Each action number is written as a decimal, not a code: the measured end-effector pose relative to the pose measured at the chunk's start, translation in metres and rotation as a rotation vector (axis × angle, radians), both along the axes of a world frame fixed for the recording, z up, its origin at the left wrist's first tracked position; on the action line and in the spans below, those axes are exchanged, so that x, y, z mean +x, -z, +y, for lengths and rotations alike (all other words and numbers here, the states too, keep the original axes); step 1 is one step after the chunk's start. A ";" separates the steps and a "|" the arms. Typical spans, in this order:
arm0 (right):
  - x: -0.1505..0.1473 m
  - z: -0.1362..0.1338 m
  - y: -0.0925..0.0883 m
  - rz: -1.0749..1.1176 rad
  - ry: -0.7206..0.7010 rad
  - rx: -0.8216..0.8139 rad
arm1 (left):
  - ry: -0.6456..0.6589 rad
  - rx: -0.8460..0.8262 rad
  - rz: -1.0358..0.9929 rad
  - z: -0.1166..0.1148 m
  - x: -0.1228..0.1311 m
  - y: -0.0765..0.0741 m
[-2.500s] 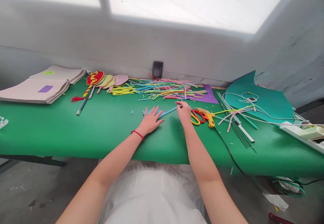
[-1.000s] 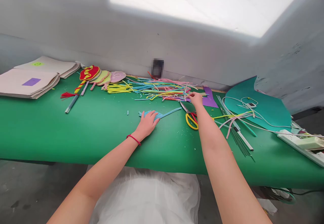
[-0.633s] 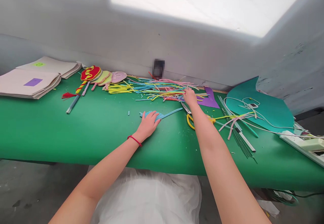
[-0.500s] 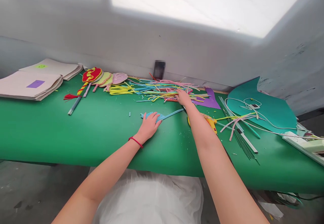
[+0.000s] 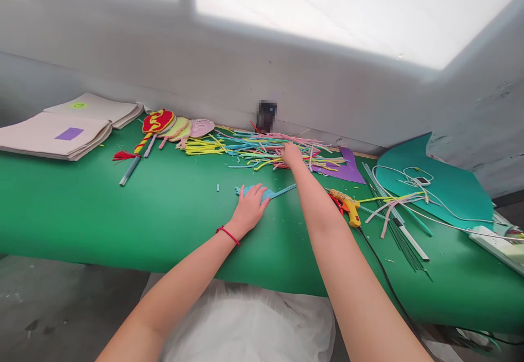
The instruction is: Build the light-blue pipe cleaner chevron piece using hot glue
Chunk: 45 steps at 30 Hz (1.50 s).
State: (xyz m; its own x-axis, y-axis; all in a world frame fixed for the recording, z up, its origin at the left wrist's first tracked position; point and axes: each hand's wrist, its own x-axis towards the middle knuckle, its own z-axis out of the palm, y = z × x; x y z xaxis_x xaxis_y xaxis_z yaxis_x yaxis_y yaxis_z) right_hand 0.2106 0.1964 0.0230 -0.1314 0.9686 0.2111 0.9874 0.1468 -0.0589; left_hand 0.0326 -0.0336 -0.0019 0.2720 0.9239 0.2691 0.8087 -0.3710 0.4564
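My left hand (image 5: pixel 250 207) lies with its fingers stretched out over a blue fan-shaped piece made of pipe cleaners (image 5: pixel 267 193), pressing it to the table. A straight blue stem (image 5: pixel 284 190) runs from that piece toward my right forearm. Farther back, my right hand (image 5: pixel 292 154) reaches into a loose pile of coloured pipe cleaners (image 5: pixel 245 144). Its fingers are curled together among the strands, and what they hold is hidden. A short blue offcut (image 5: pixel 218 188) sits left of my left hand.
A yellow glue gun (image 5: pixel 351 209) with a black cord lies right of my right forearm. Finished fans (image 5: pixel 159 122), open books (image 5: pixel 41 132), purple sheet (image 5: pixel 350 168), thin wires (image 5: pixel 403 242), teal sheet (image 5: pixel 446 179), white cable and power strip (image 5: pixel 491 242) lie on the green table (image 5: pixel 176 214).
My right hand has shifted slightly left within the pile and its fingers have curled more. More of the glue gun shows beside the forearm. The left hand still rests on the blue piece.
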 end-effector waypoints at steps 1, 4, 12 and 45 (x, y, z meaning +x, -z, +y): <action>-0.003 0.002 0.000 0.004 -0.017 -0.005 | 0.001 0.005 -0.010 0.000 0.000 0.000; -0.015 0.006 0.003 0.004 -0.072 -0.021 | -0.002 0.019 -0.031 -0.001 -0.001 0.001; -0.042 0.007 0.009 -0.001 -0.018 0.035 | 0.013 0.002 -0.036 -0.001 0.000 0.002; -0.029 -0.004 -0.014 -0.021 -0.022 0.122 | 0.047 0.003 -0.095 0.001 0.005 0.007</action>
State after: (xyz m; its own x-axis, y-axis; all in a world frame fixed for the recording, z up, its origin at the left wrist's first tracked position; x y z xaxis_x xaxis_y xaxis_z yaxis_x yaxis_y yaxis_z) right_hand 0.1815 0.1927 0.0371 -0.1577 0.9328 0.3239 0.9847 0.1731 -0.0189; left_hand 0.0377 -0.0328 -0.0087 0.2880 0.9101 0.2981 0.7438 -0.4086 0.5289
